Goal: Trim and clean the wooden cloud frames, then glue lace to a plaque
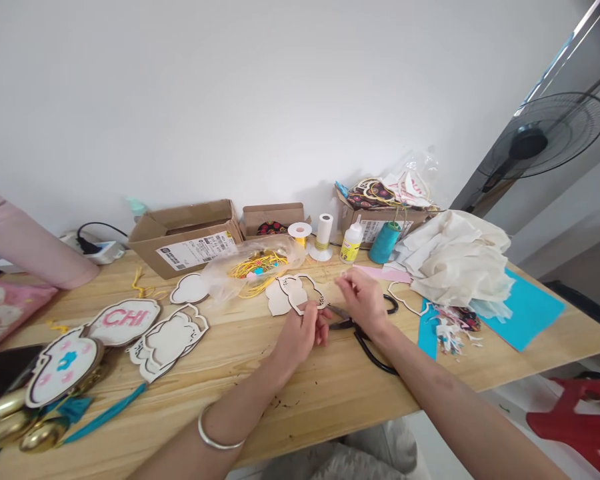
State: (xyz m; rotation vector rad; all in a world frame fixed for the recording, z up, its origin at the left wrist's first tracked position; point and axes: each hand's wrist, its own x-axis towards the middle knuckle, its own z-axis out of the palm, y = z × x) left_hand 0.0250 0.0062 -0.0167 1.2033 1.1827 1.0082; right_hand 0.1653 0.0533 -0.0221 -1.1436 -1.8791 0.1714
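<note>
My left hand (303, 328) is closed with thumb and fingers at the lower edge of a thin wooden cutout frame (323, 294), which has a scalloped outline. A pale piece of the same shape (278, 301) shows behind the frame. To the right, my right hand (363, 300) is raised a little above the table, its fingertips pinched together. Whatever they hold is too small to make out. Beneath that hand lies a pair of scissors with black handles (373, 355), blades pointing towards my left hand.
Behind my hands stand a glue bottle (352, 241), a teal thread cone (385, 243), a white spool (324, 237) and a cardboard box (190, 237). Crumpled cream fabric (457, 260) lies right, near fabric scraps (450, 333). Stacked wooden cutouts (169, 340) and a CHI plaque (124, 321) lie left.
</note>
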